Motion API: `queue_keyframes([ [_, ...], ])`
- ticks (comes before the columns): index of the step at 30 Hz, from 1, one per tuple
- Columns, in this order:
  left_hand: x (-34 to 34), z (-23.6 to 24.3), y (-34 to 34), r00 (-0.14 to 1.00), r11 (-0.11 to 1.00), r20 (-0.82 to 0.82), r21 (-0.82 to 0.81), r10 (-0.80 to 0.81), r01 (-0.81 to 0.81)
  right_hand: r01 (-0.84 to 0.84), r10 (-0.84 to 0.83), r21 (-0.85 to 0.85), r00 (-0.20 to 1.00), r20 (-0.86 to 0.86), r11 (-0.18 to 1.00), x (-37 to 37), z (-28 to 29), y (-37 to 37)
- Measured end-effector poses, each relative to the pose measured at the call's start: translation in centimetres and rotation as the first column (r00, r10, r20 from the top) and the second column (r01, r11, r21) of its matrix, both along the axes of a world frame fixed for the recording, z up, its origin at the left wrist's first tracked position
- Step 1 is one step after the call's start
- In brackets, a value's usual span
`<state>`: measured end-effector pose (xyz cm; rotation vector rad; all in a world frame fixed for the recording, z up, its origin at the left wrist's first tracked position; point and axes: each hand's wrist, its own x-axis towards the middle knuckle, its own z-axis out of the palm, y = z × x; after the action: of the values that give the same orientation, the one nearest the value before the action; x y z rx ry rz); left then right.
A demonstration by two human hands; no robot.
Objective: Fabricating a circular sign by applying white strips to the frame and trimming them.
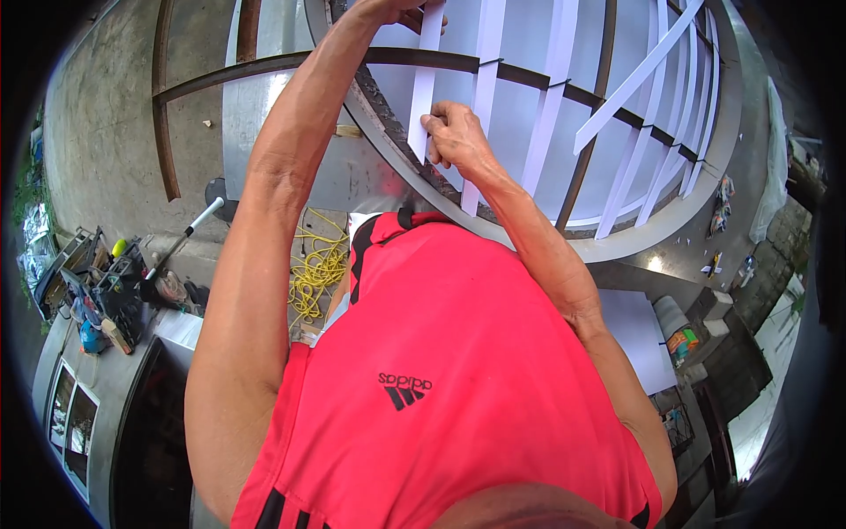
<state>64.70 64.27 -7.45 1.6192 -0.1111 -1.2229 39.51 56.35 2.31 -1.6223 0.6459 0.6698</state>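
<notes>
A narrow white strip (424,93) stands over a rusty metal bar (291,62), near the left side of a large round frame (643,245). My right hand (456,137) pinches the strip close to its lower end. Higher up, my left hand (388,7) is closed around the same strip; the picture's top edge cuts part of that hand off. To the right, several similar white strips (551,97) cross the bar, and dark ties (491,62) show at some crossings. One loose-looking strip (639,78) lies slanted over the others.
A coil of yellow cord (319,269) lies on the ground at left. Beyond it are a white-handled tool (189,227) and a pile of mixed items (97,286). A curved rusty bar (166,145) extends left of the frame. A white sheet (633,339) lies at right.
</notes>
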Motion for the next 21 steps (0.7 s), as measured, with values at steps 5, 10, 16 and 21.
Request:
queue_keyframes([
  [5,-0.6,1.3,-0.2,0.990,0.996,-0.136,0.085,0.043,-0.032,-0.009,0.009,0.010,1.000,0.008,1.000,-0.8,-2.2,1.2],
  [10,-0.1,4.9,0.3,0.984,0.991,-0.126,-0.029,0.127,-0.132,0.015,0.190,-0.423,0.878,0.439,0.906,-1.0,-4.5,1.8],
  [16,-1.0,6.5,-0.8,0.969,0.958,-0.141,-0.177,0.205,-0.228,0.060,-0.043,-0.095,0.983,0.177,0.994,-1.8,-3.7,2.0],
  [21,-2.0,7.0,-1.1,0.978,0.964,-0.059,-0.168,0.198,-0.206,0.112,-0.116,0.070,0.992,0.058,0.991,-1.9,-2.3,1.8],
])
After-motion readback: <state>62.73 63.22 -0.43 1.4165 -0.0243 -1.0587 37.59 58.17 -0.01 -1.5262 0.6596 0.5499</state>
